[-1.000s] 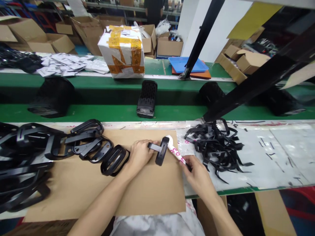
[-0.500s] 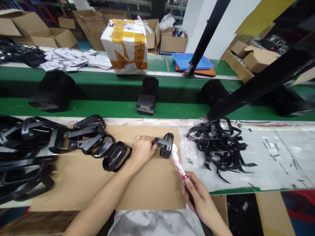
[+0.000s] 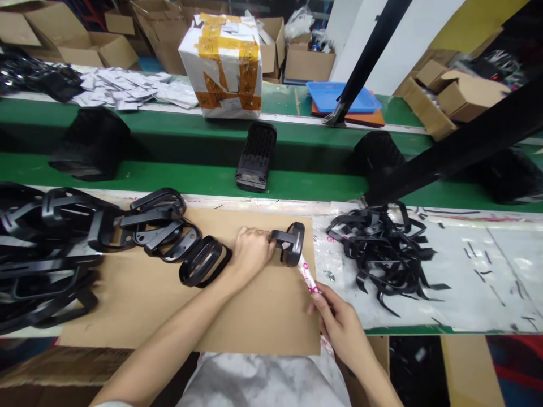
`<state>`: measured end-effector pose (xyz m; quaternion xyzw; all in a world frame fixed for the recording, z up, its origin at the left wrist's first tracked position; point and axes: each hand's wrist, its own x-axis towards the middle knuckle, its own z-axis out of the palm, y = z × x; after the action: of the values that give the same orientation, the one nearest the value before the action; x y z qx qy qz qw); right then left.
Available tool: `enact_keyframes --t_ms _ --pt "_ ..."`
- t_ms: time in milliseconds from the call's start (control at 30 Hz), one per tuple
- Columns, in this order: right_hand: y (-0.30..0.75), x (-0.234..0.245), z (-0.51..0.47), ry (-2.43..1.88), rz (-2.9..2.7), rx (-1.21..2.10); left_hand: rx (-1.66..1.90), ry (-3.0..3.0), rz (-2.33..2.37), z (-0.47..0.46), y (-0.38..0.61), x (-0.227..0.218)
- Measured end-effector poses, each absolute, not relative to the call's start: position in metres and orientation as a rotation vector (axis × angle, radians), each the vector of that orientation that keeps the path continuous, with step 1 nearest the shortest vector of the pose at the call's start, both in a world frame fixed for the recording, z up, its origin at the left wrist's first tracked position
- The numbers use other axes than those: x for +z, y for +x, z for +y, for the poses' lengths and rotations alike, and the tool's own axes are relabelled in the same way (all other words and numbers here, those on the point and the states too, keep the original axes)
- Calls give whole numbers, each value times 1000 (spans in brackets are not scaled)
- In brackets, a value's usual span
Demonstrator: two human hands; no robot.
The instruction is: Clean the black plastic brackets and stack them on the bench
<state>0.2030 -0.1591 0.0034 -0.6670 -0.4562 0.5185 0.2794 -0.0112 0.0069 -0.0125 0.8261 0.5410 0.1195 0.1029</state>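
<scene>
My left hand (image 3: 253, 249) is closed on the end of a black plastic looped bracket (image 3: 296, 244) above the cardboard sheet. My right hand (image 3: 343, 319) grips a slim stick-like tool (image 3: 307, 277) wrapped in white material with pink print. Its upper end meets the bracket's loop, and a small pale bit shows through the opening; the exact contact is hidden. Just left of my left hand, another black looped bracket (image 3: 203, 262) stands on the cardboard (image 3: 254, 316). More black brackets (image 3: 159, 226) lie heaped further left.
Black plastic strips (image 3: 382, 249) are piled to the right on a plastic-covered surface. Beyond, black perforated housings (image 3: 257, 155) sit on the green conveyor (image 3: 190, 183). A taped white box (image 3: 223, 68), blue tray (image 3: 343, 97) and slanting black post (image 3: 369, 62) stand behind.
The tool has moved up against the bracket, so its rounded white end now goes behind the loop. My right hand has moved slightly up with it. My left hand keeps its grip.
</scene>
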Motion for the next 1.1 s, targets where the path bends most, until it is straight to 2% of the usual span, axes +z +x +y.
enact_keyframes --t_ms 300,600,800,900,1100 --pt "193 8 -161 -1823 -1342 1240 389 2417 1567 5 -12 -15" --pt "177 6 -186 -1795 -963 992 388 2387 1570 5 -10 -13" --pt "175 5 -166 -1859 -1167 1269 377 2383 1589 4 -9 -12" --pt "183 9 -166 -1884 -1125 1283 376 2379 1594 4 -10 -13" --pt "177 6 -181 -1854 -991 941 352 2386 1592 4 -10 -11"
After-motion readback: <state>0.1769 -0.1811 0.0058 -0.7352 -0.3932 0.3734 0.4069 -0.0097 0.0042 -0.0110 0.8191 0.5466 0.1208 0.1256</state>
